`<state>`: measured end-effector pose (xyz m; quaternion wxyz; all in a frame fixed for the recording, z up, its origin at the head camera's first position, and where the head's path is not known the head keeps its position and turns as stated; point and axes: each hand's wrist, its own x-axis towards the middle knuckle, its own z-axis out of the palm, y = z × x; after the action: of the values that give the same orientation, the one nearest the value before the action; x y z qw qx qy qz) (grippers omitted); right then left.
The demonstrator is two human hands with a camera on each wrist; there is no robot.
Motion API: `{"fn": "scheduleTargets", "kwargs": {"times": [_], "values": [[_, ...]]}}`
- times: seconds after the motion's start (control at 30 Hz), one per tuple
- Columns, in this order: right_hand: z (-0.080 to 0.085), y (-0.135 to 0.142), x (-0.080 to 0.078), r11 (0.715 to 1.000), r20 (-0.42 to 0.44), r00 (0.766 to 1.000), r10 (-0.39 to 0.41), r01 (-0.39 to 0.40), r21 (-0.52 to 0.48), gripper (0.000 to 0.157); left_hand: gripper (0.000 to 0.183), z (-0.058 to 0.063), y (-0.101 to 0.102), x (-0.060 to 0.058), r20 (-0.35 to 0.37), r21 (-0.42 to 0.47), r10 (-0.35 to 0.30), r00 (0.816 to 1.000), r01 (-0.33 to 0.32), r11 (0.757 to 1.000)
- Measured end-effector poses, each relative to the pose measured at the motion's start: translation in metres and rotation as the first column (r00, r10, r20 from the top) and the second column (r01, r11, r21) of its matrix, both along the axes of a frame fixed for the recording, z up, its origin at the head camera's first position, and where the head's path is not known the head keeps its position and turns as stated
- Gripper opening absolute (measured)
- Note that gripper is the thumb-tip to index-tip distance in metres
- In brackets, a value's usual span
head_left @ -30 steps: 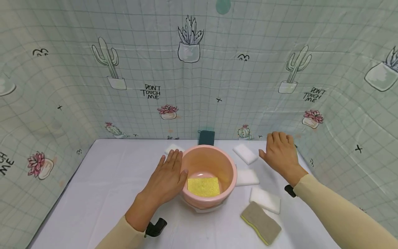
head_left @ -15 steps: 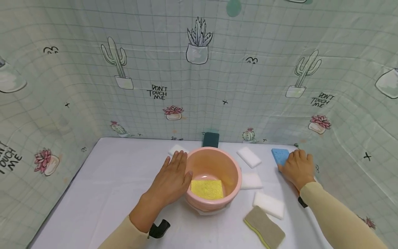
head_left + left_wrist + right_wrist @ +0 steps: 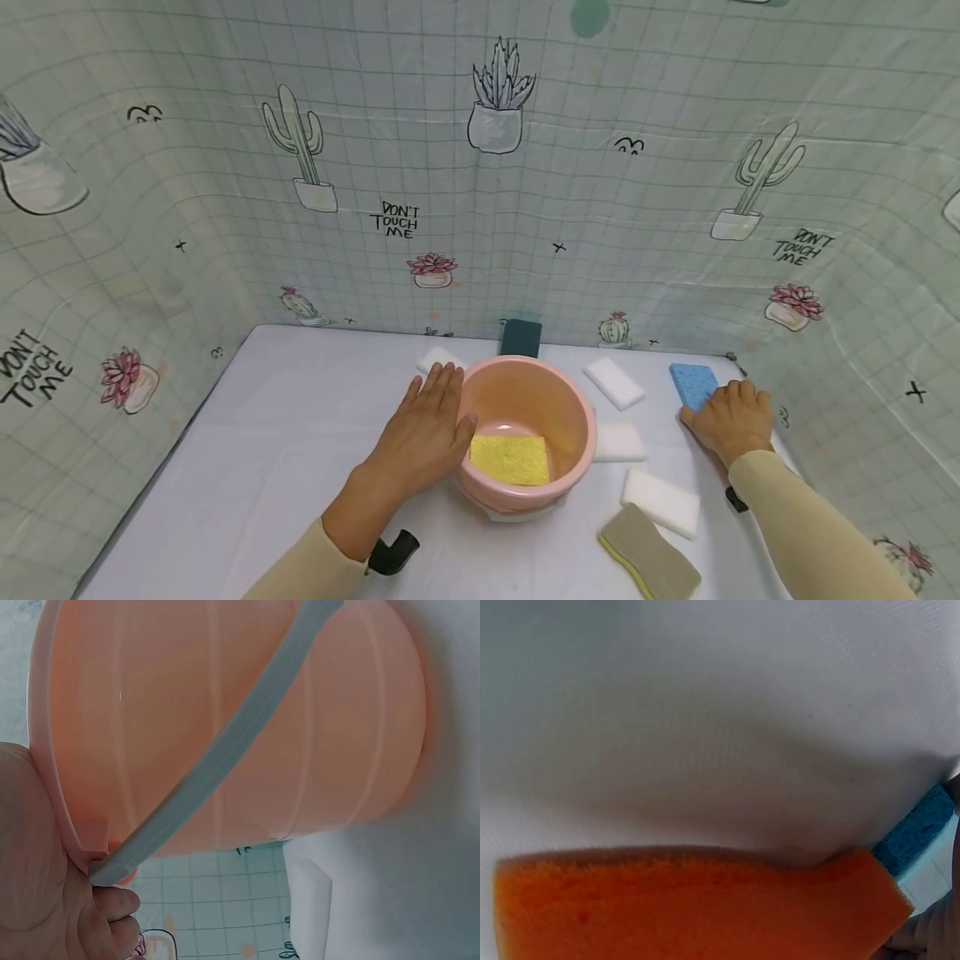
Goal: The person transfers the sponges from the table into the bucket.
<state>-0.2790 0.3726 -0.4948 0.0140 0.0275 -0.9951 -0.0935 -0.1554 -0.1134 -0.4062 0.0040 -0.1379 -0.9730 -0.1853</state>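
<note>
The right hand (image 3: 731, 419) has come down at the blue sponge (image 3: 692, 384), far right on the table (image 3: 262, 450), bringing it within reach, grip impossible to tell, while the left hand (image 3: 422, 435), straight-fingered, gripping nothing, lies against the bucket (image 3: 542, 404) containing 1 yellow sponge (image 3: 510, 460).

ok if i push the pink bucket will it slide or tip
The bucket is probably light for its size: it looks plastic, with only a yellow sponge visible inside. A high push might tip rather than slide it, as its walls stand tall. The handle, slanting down its side, may swing.
</note>
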Motion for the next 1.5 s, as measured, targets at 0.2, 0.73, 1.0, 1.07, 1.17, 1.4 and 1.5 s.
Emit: {"fn": "scheduleTargets", "kwargs": {"times": [0.2, 0.73, 1.0, 1.07, 1.17, 1.4, 1.5], "values": [[-0.001, 0.006, -0.002, 0.999, 0.087, 0.996, -0.037, 0.040, -0.029, 0.076, 0.073, 0.001, 0.001, 0.001, -0.003, -0.015, -0.001, 1.000, 0.001, 1.000], [-0.002, 0.000, -0.013, 0.992, -0.124, 0.992, -0.010, -0.006, -0.130, 0.070, 0.073, 0.001, 0.002, 0.002, -0.010, -0.027, -0.003, 1.000, 0.002, 1.000], [0.010, -0.002, -0.020, 0.989, -0.246, 0.967, 0.062, -0.093, -0.116, 0.057, 0.074, 0.001, 0.003, 0.002, -0.006, -0.026, 0.002, 1.000, -0.002, 1.000], [0.013, -0.002, -0.020, 0.986, -0.283, 0.953, 0.105, -0.137, -0.097, 0.058, 0.073, 0.001, 0.003, 0.003, -0.007, -0.028, 0.002, 1.000, -0.002, 1.000], [0.017, -0.004, -0.020, 0.975, -0.341, 0.923, 0.178, -0.213, -0.067, 0.061, 0.073, 0.001, 0.004, 0.003, -0.011, -0.029, -0.001, 1.000, 0.000, 1.000], [0.034, -0.025, -0.022, 0.941, -0.382, 0.869, 0.314, -0.338, 0.005, 0.067, 0.075, 0.000, 0.004, 0.002, -0.002, -0.041, 0.010, 1.000, -0.010, 0.999], [0.042, -0.036, -0.022, 0.926, -0.401, 0.844, 0.357, -0.375, 0.036, 0.070, 0.075, 0.000, 0.004, 0.002, -0.001, -0.043, 0.014, 1.000, -0.014, 0.999]]}}
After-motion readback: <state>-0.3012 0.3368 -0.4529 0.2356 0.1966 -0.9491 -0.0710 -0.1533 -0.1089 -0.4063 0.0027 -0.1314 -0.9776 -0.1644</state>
